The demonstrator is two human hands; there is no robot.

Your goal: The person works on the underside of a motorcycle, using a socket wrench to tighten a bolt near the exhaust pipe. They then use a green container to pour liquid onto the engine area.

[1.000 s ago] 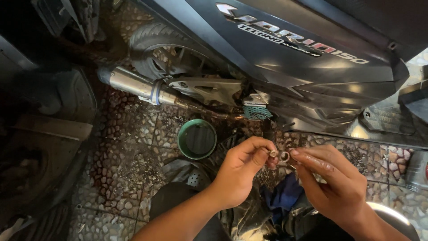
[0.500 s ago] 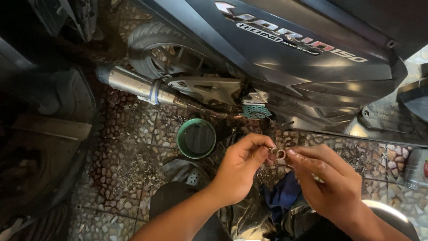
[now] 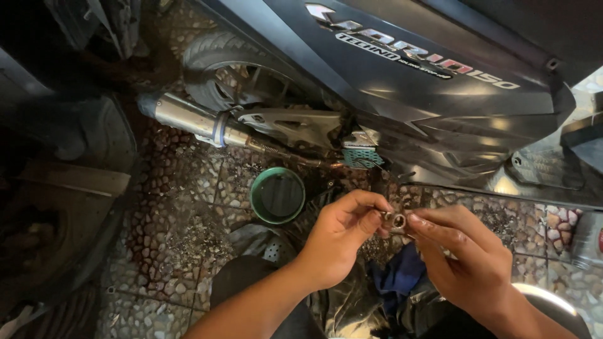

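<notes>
Pinching a small metal ring-shaped part (image 3: 398,221) between them, the left hand (image 3: 339,242) and right hand (image 3: 468,260) meet fingertip to fingertip, near the scooter's dark side panel (image 3: 452,119). Keeping both grips snug and the part level, over the lap rather than the pebbled floor (image 3: 182,213), should guard against dropping it; a green round tin (image 3: 277,196) sits just left.

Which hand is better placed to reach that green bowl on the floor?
Left, probably. The left hand lies just right of the green bowl, with bare floor between. The right hand is farther off, and would have to cross the left. Both pinch small metal parts.
</notes>
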